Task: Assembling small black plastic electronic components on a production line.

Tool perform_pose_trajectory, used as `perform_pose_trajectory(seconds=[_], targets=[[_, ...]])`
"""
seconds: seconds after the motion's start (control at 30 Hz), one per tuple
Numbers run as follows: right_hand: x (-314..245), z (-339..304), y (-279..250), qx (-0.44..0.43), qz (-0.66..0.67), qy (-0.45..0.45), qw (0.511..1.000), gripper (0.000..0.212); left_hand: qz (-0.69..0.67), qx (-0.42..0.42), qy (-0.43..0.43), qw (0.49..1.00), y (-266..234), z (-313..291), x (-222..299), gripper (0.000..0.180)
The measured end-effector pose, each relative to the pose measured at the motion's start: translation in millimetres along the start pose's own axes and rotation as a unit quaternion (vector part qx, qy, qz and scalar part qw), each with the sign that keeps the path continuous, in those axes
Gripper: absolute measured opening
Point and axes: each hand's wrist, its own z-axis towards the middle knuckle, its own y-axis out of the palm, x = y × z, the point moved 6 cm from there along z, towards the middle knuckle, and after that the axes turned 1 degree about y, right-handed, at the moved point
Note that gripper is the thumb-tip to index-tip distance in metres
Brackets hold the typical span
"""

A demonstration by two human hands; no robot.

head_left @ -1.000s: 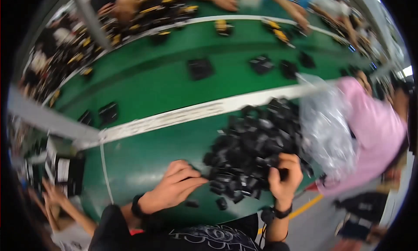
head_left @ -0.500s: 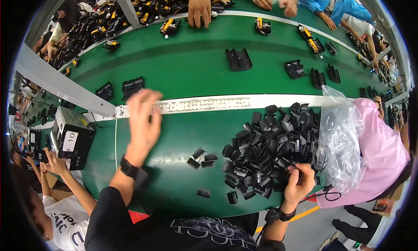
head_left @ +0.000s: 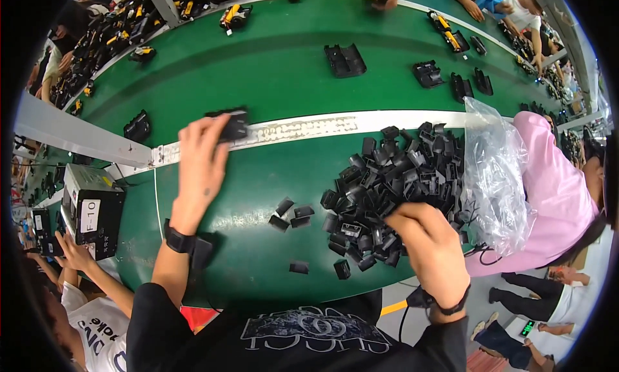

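Observation:
My left hand (head_left: 201,162), a dark band on its wrist, grips a black plastic housing (head_left: 235,124) by its edge. The housing is slightly blurred and hangs over the white rail (head_left: 303,127) at the belt's near side. My right hand (head_left: 431,244) is over the front of a heap of small black plastic clips (head_left: 412,172). Its thumb and fingertips are pinched together at the heap, and what they hold, if anything, is hidden. Several loose clips (head_left: 301,211) lie on the green table (head_left: 245,243) between my hands.
More black housings (head_left: 345,60) and parts with yellow pieces (head_left: 448,31) lie on the green belt (head_left: 271,69). A clear plastic bag (head_left: 493,185) stands right of the heap, beside a person in pink (head_left: 558,172). A grey post (head_left: 77,130) and black box (head_left: 97,211) are at left.
My left hand has taken hold of a housing from the belt and brought it nearer. My right hand has shifted left and bent over the heap. The view has tilted slightly.

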Motion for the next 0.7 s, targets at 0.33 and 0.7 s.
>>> perform_pose_trajectory(seconds=[0.33,0.7], targets=[[2.6,119.4,103.4,-0.154,-0.174,-0.092,0.968,0.020,-0.155,-0.069,0.080,0.982,19.8,-14.1,43.3,0.057],[-14.1,148.7,102.0,-0.055,0.012,-0.099,0.994,0.014,-0.220,-0.069,0.086,0.969,20.5,-16.3,31.2,0.050]])
